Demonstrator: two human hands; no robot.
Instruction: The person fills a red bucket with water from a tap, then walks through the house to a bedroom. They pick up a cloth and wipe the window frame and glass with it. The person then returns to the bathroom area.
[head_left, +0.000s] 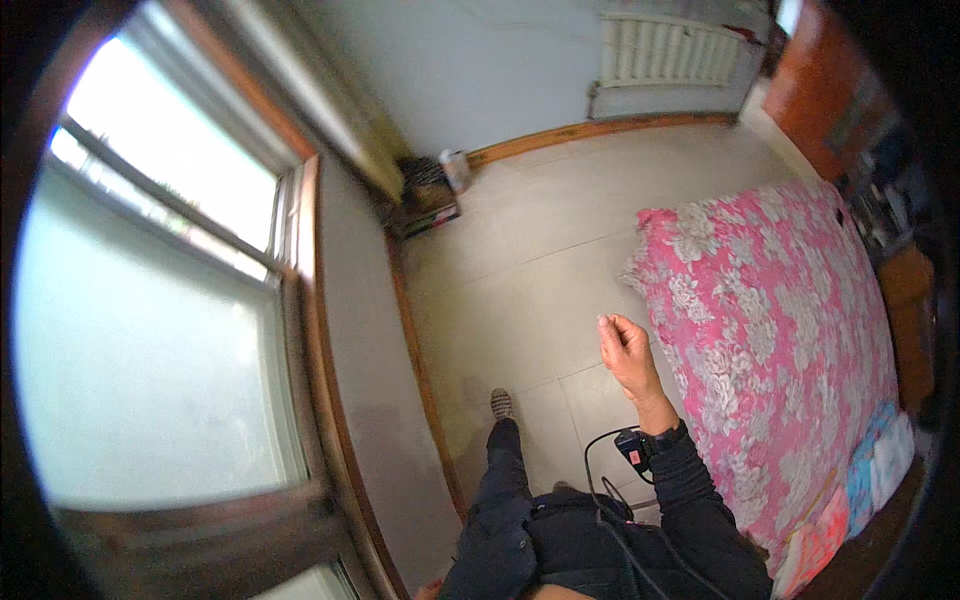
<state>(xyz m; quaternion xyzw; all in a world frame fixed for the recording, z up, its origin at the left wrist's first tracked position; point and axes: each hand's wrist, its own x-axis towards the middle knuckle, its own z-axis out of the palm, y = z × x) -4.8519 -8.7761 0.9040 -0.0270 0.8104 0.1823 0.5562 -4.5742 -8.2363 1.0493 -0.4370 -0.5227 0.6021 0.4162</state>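
Observation:
My right hand (630, 356) is raised in front of me with its fingers curled in and the thumb against them. Nothing shows in its grip. On that wrist is a black strap with a small black device (634, 452), from which a black cable (589, 461) loops towards my body. Beside the hand, to the right, spreads a pink floral cover (780, 337) over what looks like a bed. Only a sliver of my left hand (429, 590) appears at the bottom edge, so its fingers cannot be made out.
A wood-framed window (157, 330) stands along the left wall. Pale floor tiles (517, 300) run between that wall and the bed. In the far corner sits a dark box (429, 199) beside a white container (454, 169). A radiator (667, 52) hangs on the far wall.

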